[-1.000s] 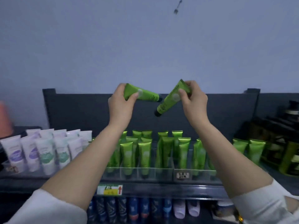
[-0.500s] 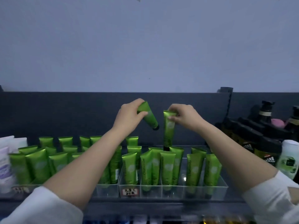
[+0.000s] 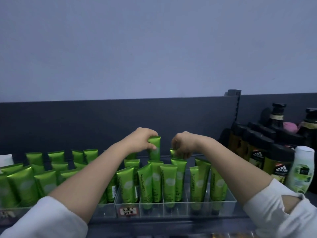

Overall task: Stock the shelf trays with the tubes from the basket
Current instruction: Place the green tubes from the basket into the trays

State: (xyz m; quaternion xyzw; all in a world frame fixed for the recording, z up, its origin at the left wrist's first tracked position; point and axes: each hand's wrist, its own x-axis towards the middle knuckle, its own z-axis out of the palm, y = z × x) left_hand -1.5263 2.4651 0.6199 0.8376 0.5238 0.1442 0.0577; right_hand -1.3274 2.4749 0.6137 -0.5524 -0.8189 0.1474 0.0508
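Note:
My left hand (image 3: 139,141) grips the flat top end of a green tube (image 3: 154,149), held upright with its lower part down among the back rows. My right hand (image 3: 182,145) pinches the top of a second green tube (image 3: 172,152), sunk low at the back of a clear shelf tray (image 3: 228,206); only its top corner shows. Several green "Chamomile" tubes (image 3: 168,182) stand cap-down in that tray's lanes. More green tubes (image 3: 25,184) fill the tray to the left. The basket is out of view.
Dark bottles (image 3: 277,169) and a white bottle (image 3: 301,170) stand close on the right. A dark back panel (image 3: 68,126) runs behind the trays. A handwritten label (image 3: 128,211) sticks to the tray front. White tubes (image 3: 6,159) show at the far left edge.
Both hands have come down toward the back of the tray. The left tube has turned from slanted to upright. The right tube has dropped lower, almost hidden behind the front rows.

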